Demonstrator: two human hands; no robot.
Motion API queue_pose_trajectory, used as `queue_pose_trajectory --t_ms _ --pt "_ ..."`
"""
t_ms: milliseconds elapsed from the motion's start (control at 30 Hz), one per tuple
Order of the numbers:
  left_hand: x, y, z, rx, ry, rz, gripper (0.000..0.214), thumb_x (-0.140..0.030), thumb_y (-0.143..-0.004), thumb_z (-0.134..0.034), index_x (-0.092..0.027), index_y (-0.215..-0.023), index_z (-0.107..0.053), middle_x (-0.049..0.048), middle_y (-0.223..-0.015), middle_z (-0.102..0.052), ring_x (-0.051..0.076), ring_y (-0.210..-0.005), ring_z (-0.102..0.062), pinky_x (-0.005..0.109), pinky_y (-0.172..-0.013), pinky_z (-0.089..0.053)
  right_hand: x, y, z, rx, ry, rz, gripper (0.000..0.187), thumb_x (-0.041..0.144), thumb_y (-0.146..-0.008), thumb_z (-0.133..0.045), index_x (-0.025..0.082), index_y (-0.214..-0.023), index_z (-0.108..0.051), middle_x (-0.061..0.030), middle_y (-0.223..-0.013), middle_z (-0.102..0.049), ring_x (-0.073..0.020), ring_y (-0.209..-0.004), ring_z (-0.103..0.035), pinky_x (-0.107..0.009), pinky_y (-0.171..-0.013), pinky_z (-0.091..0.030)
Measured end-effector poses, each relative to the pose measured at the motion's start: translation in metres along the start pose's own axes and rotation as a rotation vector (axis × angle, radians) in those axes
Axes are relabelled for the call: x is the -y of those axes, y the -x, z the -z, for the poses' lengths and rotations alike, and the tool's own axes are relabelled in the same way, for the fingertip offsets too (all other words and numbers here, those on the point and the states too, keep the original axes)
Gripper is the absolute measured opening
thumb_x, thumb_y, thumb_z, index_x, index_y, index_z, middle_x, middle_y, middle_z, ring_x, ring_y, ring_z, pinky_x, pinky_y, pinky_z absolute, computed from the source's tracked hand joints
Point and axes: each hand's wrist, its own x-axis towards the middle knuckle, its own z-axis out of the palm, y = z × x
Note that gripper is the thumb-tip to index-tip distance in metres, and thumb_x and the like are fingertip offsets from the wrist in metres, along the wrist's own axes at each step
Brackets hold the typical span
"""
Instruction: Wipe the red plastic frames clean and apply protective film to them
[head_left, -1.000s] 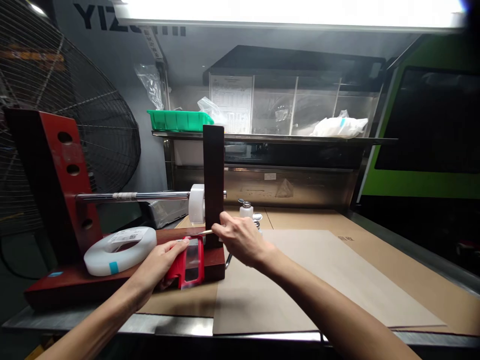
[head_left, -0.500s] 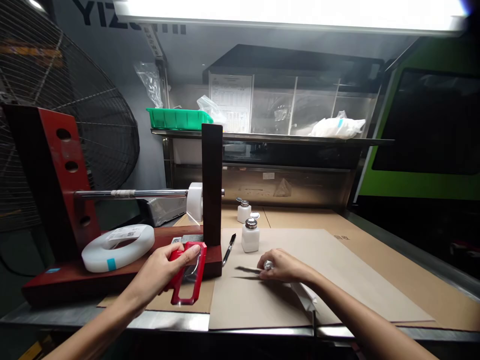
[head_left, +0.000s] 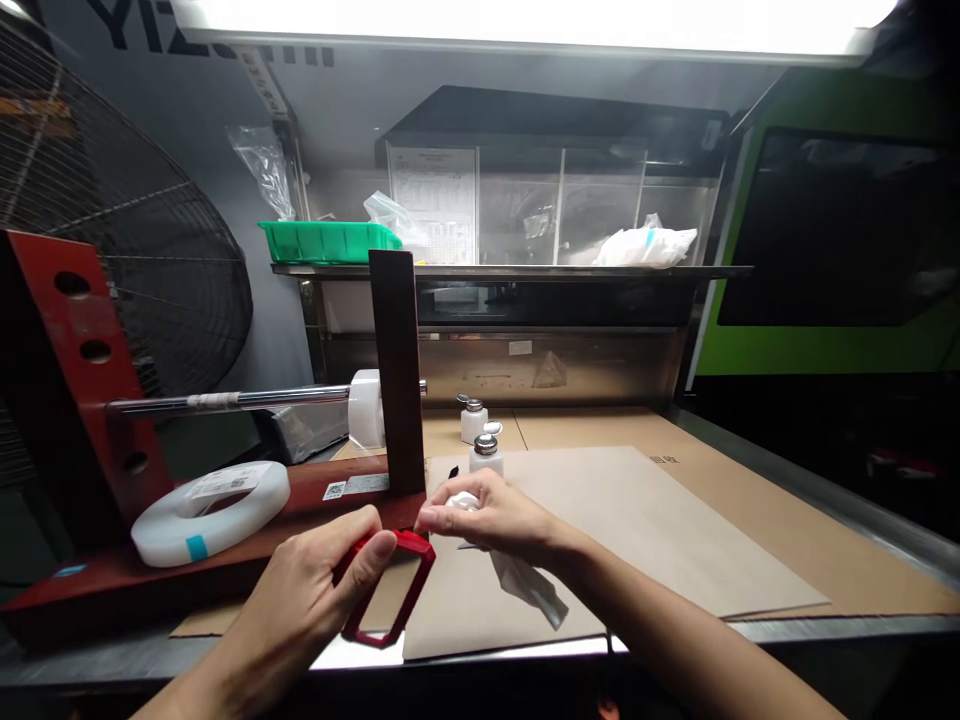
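In the head view, gripping a red rectangular plastic frame (head_left: pixel 412 596) in the left hand (head_left: pixel 319 575) above the front edge of the cardboard-covered tabletop (head_left: pixel 540 649) and holding a crumpled white wipe (head_left: pixel 527 584), probably cloth, in the right hand (head_left: pixel 510 515) beside it.

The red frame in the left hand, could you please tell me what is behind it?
Through the opening of the red frame, brown cardboard shows; the left hand covers one end, hiding whatever is behind there.

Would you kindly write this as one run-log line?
left hand: holds red frame | right hand: holds white cloth | bottles: behind right hand
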Motion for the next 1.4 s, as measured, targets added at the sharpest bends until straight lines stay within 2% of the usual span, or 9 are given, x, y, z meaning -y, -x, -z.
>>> queue_pose_trajectory --t_ms 200,300,433,533,667,800,1033,1267,1400 --pt "0.000 0.010 0.002 0.022 -0.076 -0.042 0.045 -0.057 -0.086 -0.032 -0.023 -0.058 -0.041 -0.0039 -0.053 -0.043 0.014 -0.049 -0.043 0.028 -0.050 -0.030 -0.007 0.001 -0.007 0.132 -0.144 -0.050 0.029 0.041 -0.069 -0.075 0.013 -0.073 -0.067 0.0074 -0.048 -0.040 -0.0029 -0.043 -0.026 -0.019 -0.039 -0.016" --pt "-0.002 0.012 0.009 -0.044 -0.062 0.006 0.044 -0.061 -0.083 -0.032 -0.025 -0.066 -0.050 -0.0028 -0.062 -0.052 0.016 -0.057 -0.051 0.028 -0.056 -0.037 -0.005 0.003 -0.013 0.109 -0.087 0.059 0.025 0.037 -0.069 -0.075 0.013 -0.072 -0.068 0.0047 -0.053 -0.049 -0.0046 -0.047 -0.038 -0.018 -0.044 -0.027" --pt "0.005 0.007 0.022 -0.155 -0.011 0.290 0.050 -0.071 -0.074 -0.038 -0.029 -0.095 -0.055 0.0011 -0.086 -0.064 0.023 -0.080 -0.060 0.032 -0.069 -0.046 0.000 0.003 -0.026 -0.018 0.217 0.384 0.017 0.029 -0.074 -0.071 0.012 -0.071 -0.070 -0.0023 -0.068 -0.061 -0.0106 -0.064 -0.053 -0.021 -0.058 -0.040" --pt "0.014 0.003 0.025 -0.052 0.228 0.470 0.058 -0.070 -0.076 -0.032 -0.026 -0.109 -0.050 -0.0018 -0.056 -0.059 0.021 -0.056 -0.056 0.032 -0.056 -0.044 -0.005 -0.002 -0.036 -0.125 0.519 0.598 0.013 0.024 -0.077 -0.068 0.012 -0.072 -0.071 -0.0014 -0.066 -0.059 -0.0095 -0.059 -0.050 -0.021 -0.054 -0.036" --pt "0.023 -0.003 0.022 -0.042 0.327 0.463 0.056 -0.065 -0.076 -0.040 -0.023 -0.111 -0.048 -0.0058 -0.039 -0.050 0.018 -0.040 -0.047 0.028 -0.044 -0.039 -0.016 -0.016 -0.045 -0.165 0.837 0.726 0.011 0.024 -0.079 -0.063 0.017 -0.079 -0.070 -0.0012 -0.074 -0.061 -0.0094 -0.058 -0.048 -0.022 -0.049 -0.030" --pt "0.035 -0.015 0.023 -0.135 0.206 0.447 0.046 -0.059 -0.079 -0.036 -0.023 -0.106 -0.045 -0.0058 -0.041 -0.049 0.020 -0.039 -0.049 0.028 -0.038 -0.038 -0.023 -0.031 -0.045 -0.241 0.683 0.630 0.012 0.026 -0.082 -0.060 0.018 -0.080 -0.069 -0.0016 -0.077 -0.062 -0.0109 -0.066 -0.053 -0.021 -0.056 -0.035" --pt "0.042 -0.039 0.031 -0.222 -0.106 0.371 0.027 -0.047 -0.082 -0.033 -0.025 -0.092 -0.046 0.0020 -0.070 -0.064 0.025 -0.059 -0.061 0.034 -0.056 -0.044 -0.031 -0.053 -0.025 -0.308 0.095 0.095 0.006 0.020 -0.082 -0.053 0.017 -0.081 -0.059 0.0031 -0.060 -0.057 -0.0086 -0.053 -0.047 -0.021 -0.053 -0.036" --pt "0.036 -0.044 0.031 -0.248 -0.290 0.275 0.023 -0.042 -0.083 -0.030 -0.026 -0.093 -0.043 0.0053 -0.074 -0.065 0.032 -0.076 -0.063 0.039 -0.070 -0.039 -0.029 -0.081 -0.020 -0.254 -0.166 -0.036 0.036 0.051 -0.082 -0.054 0.015 -0.080 -0.056 0.0084 -0.051 -0.041 -0.0028 -0.037 -0.023 -0.020 -0.037 -0.016" --pt "0.032 -0.043 0.032 -0.244 -0.312 0.252 0.023 -0.043 -0.084 -0.029 -0.026 -0.092 -0.042 0.0058 -0.074 -0.065 0.032 -0.076 -0.063 0.038 -0.069 -0.039 -0.019 -0.090 -0.027 -0.211 -0.260 -0.040 0.030 0.041 -0.071 -0.069 0.015 -0.067 -0.054 0.0084 -0.048 -0.042 -0.0028 -0.037 -0.024 -0.021 -0.038 -0.014"
